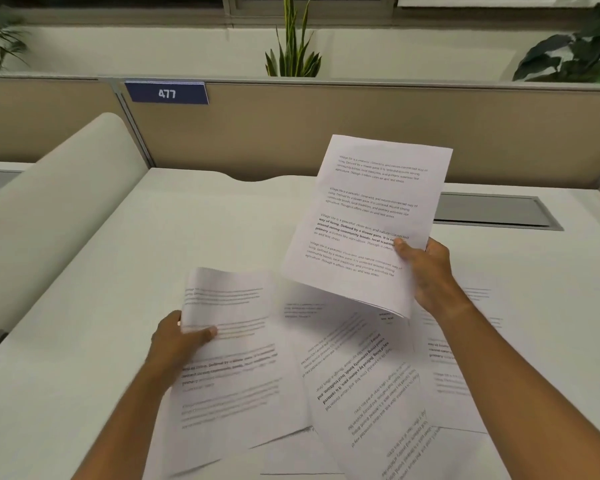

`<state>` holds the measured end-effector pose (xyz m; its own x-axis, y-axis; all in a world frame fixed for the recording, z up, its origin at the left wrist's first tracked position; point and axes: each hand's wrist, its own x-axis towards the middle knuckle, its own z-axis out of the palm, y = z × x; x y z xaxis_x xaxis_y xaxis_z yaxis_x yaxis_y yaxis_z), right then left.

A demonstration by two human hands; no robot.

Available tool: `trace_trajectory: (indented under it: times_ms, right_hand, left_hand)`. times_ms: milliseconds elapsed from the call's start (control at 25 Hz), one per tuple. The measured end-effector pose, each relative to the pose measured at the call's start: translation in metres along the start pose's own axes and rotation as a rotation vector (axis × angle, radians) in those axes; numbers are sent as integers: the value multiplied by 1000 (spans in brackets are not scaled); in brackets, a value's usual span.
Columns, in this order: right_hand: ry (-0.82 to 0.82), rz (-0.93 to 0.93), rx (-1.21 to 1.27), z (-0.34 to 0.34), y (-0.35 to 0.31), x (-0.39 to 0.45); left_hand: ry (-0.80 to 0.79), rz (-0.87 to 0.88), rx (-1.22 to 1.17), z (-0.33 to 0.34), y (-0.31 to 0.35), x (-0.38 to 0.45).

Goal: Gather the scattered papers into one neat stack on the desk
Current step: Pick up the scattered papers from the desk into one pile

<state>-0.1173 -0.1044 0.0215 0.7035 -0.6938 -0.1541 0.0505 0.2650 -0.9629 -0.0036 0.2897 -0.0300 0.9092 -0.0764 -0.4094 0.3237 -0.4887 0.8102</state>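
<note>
My right hand (426,271) holds a small bundle of printed sheets (364,220) lifted above the white desk (101,306), thumb on the front, text upright. My left hand (177,337) grips the left edge of another printed sheet (229,348), which is blurred and raised slightly off the desk. Several more printed pages (357,375) lie scattered and overlapping at odd angles on the desk beneath and between my arms, some turned sideways. More pages (465,358) lie under my right forearm, partly hidden.
A beige partition (326,126) with a blue "477" label (167,93) closes the desk's far edge. A grey cable tray (492,211) is set into the desk at the right. A white curved divider (59,209) rises on the left. Plants stand behind the partition.
</note>
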Motion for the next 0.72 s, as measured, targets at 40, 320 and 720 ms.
trace_trajectory:
  times_ms: [40, 320, 720]
  right_hand:
    - [21, 3, 2, -5, -1, -1]
    - [77, -15, 18, -25, -18, -8]
    - [155, -57, 33, -68, -38, -14]
  left_hand:
    - [-118, -8, -169, -1, 4, -2]
    - [-229, 55, -90, 53, 37, -3]
    - [147, 87, 668, 167, 64, -29]
